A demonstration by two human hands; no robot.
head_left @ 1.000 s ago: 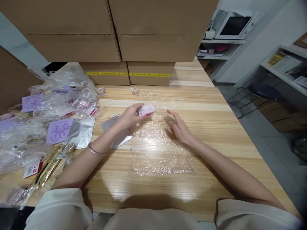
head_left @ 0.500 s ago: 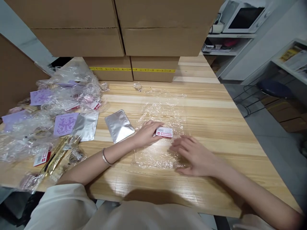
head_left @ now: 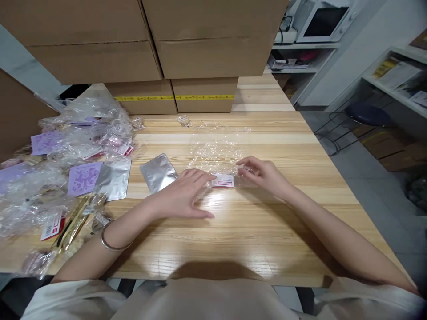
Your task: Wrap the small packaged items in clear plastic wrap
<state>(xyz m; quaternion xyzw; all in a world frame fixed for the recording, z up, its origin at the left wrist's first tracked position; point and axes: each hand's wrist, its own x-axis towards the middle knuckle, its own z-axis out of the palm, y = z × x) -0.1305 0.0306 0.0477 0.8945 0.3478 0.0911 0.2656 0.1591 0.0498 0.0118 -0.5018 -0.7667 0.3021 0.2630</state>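
Observation:
A sheet of clear plastic film (head_left: 216,149) lies crinkled on the wooden table between my hands. Near its closest edge is a small white-and-red barcode box (head_left: 223,180), partly covered by my fingers and perhaps by the film. My left hand (head_left: 185,192) rests flat at the box's left end, thumb spread wide, fingertips touching the film edge. At the right end, my right hand (head_left: 262,174) has its fingers curled toward the thumb, pinching the film's edge. A silver foil pouch (head_left: 159,171) lies just beyond my left hand.
Plastic-wrapped goods (head_left: 83,133) are heaped on the left with purple cards (head_left: 85,178), another foil pouch (head_left: 116,178) and gold strips (head_left: 75,222). Stacked cardboard boxes (head_left: 203,58) stand at the back. One small wrapped piece (head_left: 184,120) lies before them. A stool (head_left: 367,114) stands beyond the table's right edge.
My left hand set the barcode box down on the film and let go. The film's near part has been folded away from me, up to the box. My right hand closed on the film.

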